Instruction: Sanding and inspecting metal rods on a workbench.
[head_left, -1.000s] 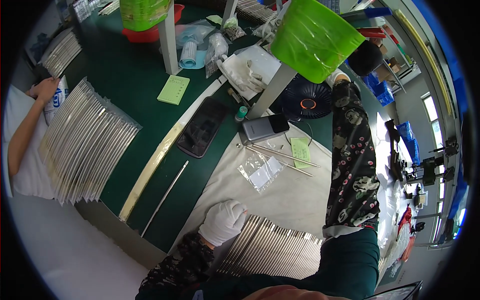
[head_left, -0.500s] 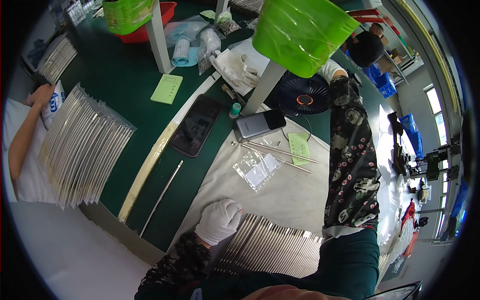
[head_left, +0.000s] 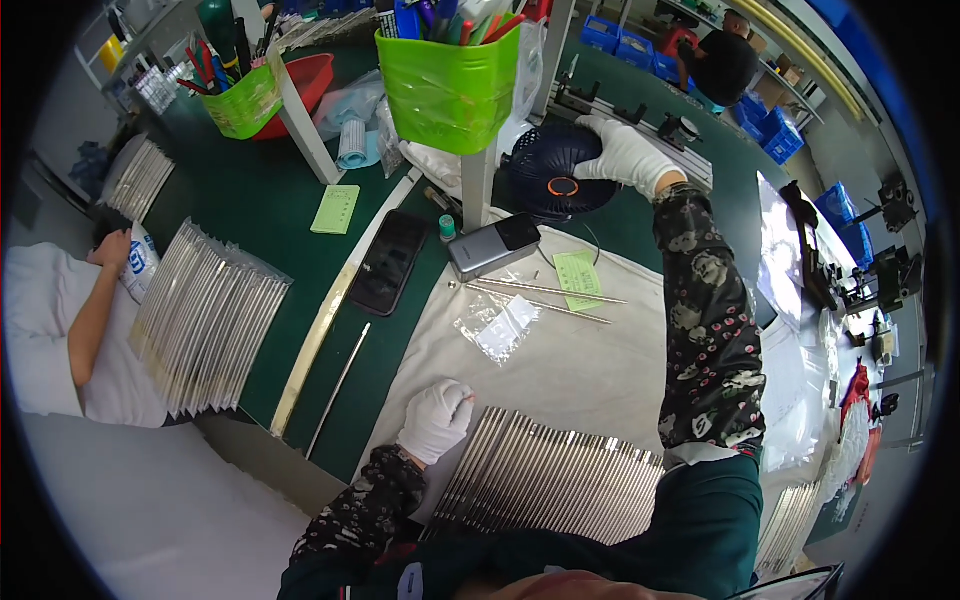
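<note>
My right hand (head_left: 628,160), in a white glove, reaches far forward and grips the rim of a small dark blue fan (head_left: 550,175) with an orange centre. Its thumb lies on the fan's front and its fingers go over the top edge. My left hand (head_left: 436,421), also gloved, rests curled on the beige cloth (head_left: 620,350). Whatever its fingers may hold is hidden. Just right of it lies a row of thin metal rods (head_left: 550,470), side by side. A grey power bank (head_left: 490,250) sits below the fan, with a cable near it.
Two loose rods (head_left: 560,292), a green paper slip (head_left: 576,280) and a clear plastic bag (head_left: 498,328) lie on the cloth. To the left are a black phone (head_left: 388,262) and bagged rods (head_left: 210,315). A green pen bin (head_left: 448,95) hangs on a post. A co-worker's arm (head_left: 97,305) is at far left.
The view has shifted, and the pen bin now appears further left, uncovering my right hand on the fan. The fan looks tilted further back. My left hand stays curled beside the rods.
</note>
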